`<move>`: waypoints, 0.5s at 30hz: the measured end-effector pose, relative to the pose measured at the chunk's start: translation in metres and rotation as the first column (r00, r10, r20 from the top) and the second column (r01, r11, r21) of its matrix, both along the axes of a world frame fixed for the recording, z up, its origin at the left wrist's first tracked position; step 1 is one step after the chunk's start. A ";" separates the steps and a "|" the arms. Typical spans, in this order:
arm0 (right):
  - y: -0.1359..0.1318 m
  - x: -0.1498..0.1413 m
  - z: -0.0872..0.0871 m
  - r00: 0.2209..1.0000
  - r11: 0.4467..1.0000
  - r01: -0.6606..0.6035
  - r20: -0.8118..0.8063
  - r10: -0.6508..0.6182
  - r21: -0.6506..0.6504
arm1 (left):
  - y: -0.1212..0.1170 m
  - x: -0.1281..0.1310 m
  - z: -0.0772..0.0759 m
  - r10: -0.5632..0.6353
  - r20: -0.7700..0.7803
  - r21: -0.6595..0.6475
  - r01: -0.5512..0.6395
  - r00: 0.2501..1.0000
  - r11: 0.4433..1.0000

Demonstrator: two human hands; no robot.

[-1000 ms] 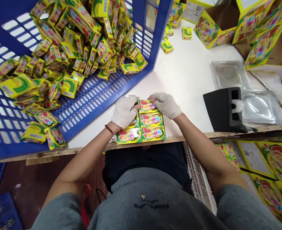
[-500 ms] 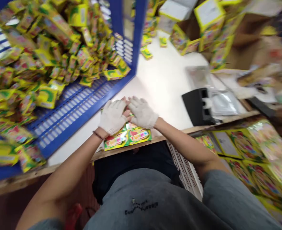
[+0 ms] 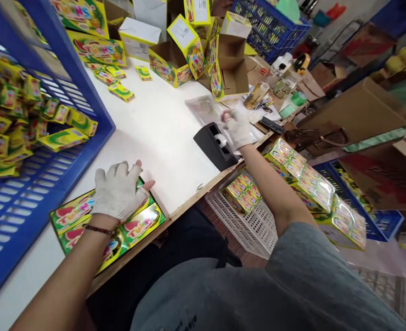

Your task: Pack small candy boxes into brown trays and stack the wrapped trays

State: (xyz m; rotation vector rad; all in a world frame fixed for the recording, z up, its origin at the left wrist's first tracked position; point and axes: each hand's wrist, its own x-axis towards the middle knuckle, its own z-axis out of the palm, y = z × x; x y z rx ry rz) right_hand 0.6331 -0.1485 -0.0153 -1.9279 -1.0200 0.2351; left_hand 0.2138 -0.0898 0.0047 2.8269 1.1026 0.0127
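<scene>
My left hand (image 3: 118, 191), in a white fingertip-less glove, lies spread over a block of green-and-yellow candy boxes (image 3: 144, 223) at the table's front edge. The boxes sit side by side with their printed faces up, and my palm and forearm cover part of them. My right hand (image 3: 239, 128), gloved too, is over clear plastic packaging (image 3: 256, 133) behind a black tape dispenser (image 3: 217, 147). Its fingers are curled and drawn together; what lies between them cannot be made out. Another clear plastic stack (image 3: 203, 109) lies just left of that hand.
A blue crate (image 3: 99, 138) with small candy packs stands at the left. Open cartons (image 3: 230, 69) and loose packs (image 3: 121, 92) are at the back. Below the table edge at right are a white basket (image 3: 258, 230) and wrapped box stacks (image 3: 315, 184).
My right hand has left the candy boxes and moved right to the plastic beside the tape dispenser. My left hand stays on the boxes. The view has turned to the right.
</scene>
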 end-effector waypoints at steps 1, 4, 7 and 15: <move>-0.009 0.023 0.000 0.990 0.985 0.130 -0.033 -0.134 -0.110 | 0.002 0.000 -0.001 -0.005 0.006 0.008 0.005 1.000 1.000; -0.034 0.062 -0.017 0.967 0.929 0.206 -0.082 -0.242 -0.308 | 0.004 -0.001 0.000 -0.022 -0.018 0.038 0.023 1.000 0.999; -0.046 0.071 -0.040 0.964 0.895 0.100 -0.181 -0.195 -0.435 | 0.006 0.000 0.003 -0.039 -0.097 0.072 0.046 0.995 0.996; -0.041 0.085 -0.039 0.931 0.874 -0.070 -0.347 -0.116 -0.481 | 0.010 0.000 0.003 -0.054 -0.157 0.109 0.071 0.986 0.992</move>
